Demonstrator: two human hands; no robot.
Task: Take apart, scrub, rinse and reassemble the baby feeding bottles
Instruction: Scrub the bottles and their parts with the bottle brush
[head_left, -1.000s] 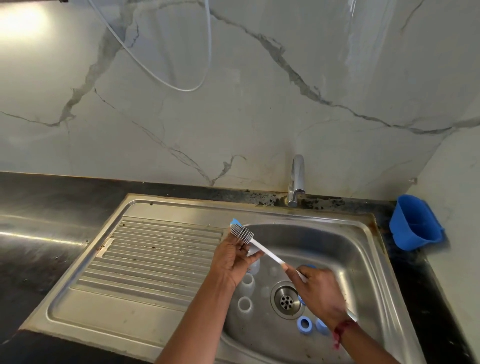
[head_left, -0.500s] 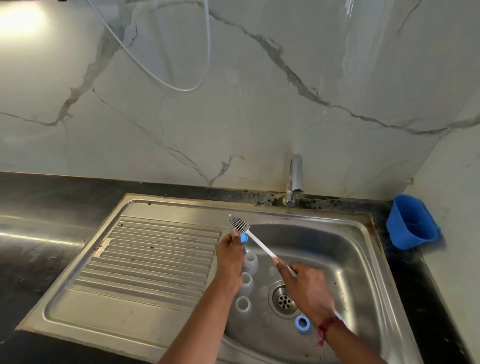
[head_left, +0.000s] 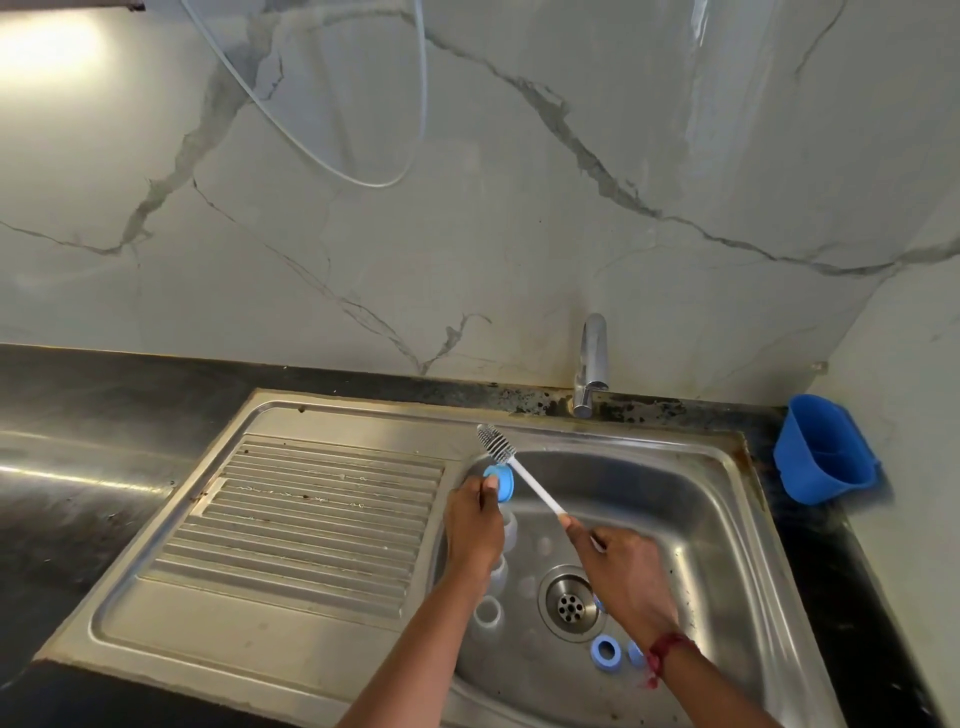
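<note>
Left hand (head_left: 475, 525) pinches the blue screw ring (head_left: 501, 482) by its rim, probably light and slick; right hand (head_left: 626, 574) grips the bottle brush (head_left: 535, 491).

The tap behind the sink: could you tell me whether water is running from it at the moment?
No, the tap shows no stream of water below its spout over the sink.

Blue ring (head_left: 500, 482) aloft, clear bottles (head_left: 488, 613) upright
</note>
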